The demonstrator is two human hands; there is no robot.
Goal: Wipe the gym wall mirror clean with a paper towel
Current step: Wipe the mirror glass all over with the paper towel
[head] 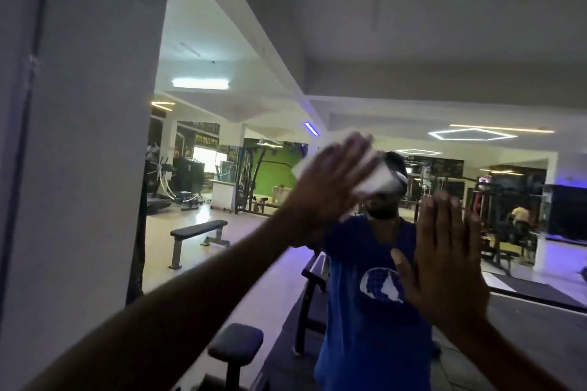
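The towel is pressed flat on the mirror under the spread left grip; even pressure should be kept while the spread right grip is braced alongside.

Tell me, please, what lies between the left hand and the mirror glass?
In the head view, the white paper towel lies there: the left hand presses it flat against the mirror with straight fingers. The right hand rests bare on the glass.

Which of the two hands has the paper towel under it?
The left hand, higher up: white paper towel shows past its flat fingers against the mirror. The right hand, lower, lies bare and flat on the glass.
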